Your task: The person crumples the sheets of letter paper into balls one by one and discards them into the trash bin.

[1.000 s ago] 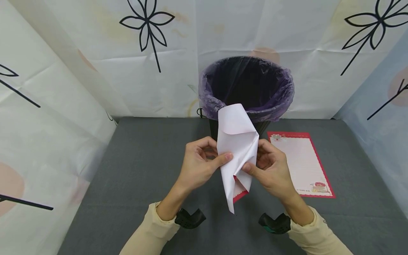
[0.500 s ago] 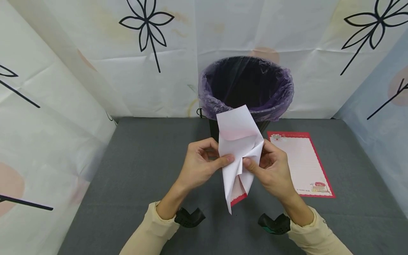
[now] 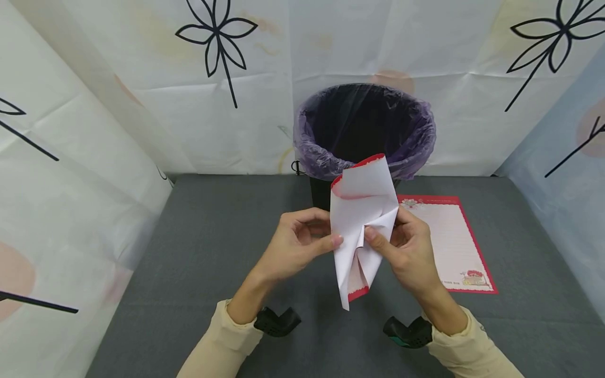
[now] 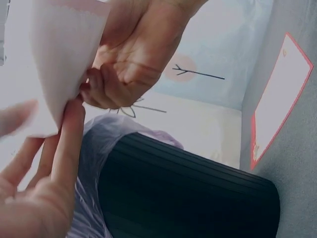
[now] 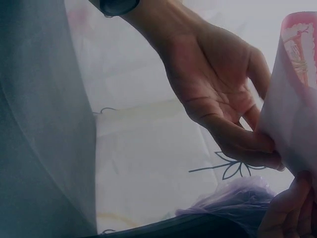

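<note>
A sheet of letter paper (image 3: 361,210), white on its back with a red printed border, is folded and creased. Both hands have it in the air in front of the bin. My left hand (image 3: 304,239) pinches its left edge, thumb in front and fingers behind. On the other side my right hand (image 3: 407,249) grips the creased part, its thumb pressing a fold near the middle. The left wrist view shows the pale sheet (image 4: 64,54) between both hands, the left thumb blurred. In the right wrist view a printed corner (image 5: 301,49) shows inside the curled paper.
Behind the hands stands a black bin (image 3: 321,194) lined with a purple plastic bag (image 3: 312,152). A second red-bordered sheet (image 3: 456,241) lies flat on the grey table (image 3: 212,252) at the right. Patterned cloth walls (image 3: 236,131) enclose the back and sides.
The folded paper has shifted slightly right, and its upper end has tilted to show red edges. A fold has formed under the right thumb. Both hands keep their hold.
</note>
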`<state>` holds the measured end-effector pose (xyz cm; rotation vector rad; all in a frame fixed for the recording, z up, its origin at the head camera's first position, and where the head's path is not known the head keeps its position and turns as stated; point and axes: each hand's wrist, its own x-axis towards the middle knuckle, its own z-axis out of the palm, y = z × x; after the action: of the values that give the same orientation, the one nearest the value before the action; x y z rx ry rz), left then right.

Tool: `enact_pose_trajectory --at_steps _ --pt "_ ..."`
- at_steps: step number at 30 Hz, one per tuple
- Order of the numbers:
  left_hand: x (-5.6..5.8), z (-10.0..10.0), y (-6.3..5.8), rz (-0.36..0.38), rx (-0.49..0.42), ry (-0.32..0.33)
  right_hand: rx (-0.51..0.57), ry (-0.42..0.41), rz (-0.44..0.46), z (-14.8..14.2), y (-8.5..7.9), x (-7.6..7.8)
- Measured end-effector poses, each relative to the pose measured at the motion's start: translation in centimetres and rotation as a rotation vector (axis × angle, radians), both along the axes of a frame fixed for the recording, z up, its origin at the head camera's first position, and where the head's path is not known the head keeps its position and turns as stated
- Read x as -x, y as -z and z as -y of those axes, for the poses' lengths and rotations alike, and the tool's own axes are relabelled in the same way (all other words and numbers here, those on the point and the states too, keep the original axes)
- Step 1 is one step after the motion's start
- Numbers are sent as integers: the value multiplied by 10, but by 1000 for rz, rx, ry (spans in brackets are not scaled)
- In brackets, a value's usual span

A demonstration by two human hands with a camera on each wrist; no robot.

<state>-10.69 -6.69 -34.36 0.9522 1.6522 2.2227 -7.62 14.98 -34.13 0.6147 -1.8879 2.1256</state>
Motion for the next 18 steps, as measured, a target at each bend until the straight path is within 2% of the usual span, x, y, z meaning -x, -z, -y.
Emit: enact_pose_trajectory --at_steps 4,6,7,10,18 --pt "3 5 1 -31 -53 204 48 -14 14 -1 -2 1" --pt "4 6 3 -54 -65 265 73 -29 15 0 -2 1" --pt "4 6 3 -64 -62 276 79 -34 13 0 -3 1" --pt "4 4 6 -79 -63 265 111 -48 9 1 -3 2" --pt "-2 -5 8 -148 -36 101 136 -24 27 4 -5 2"
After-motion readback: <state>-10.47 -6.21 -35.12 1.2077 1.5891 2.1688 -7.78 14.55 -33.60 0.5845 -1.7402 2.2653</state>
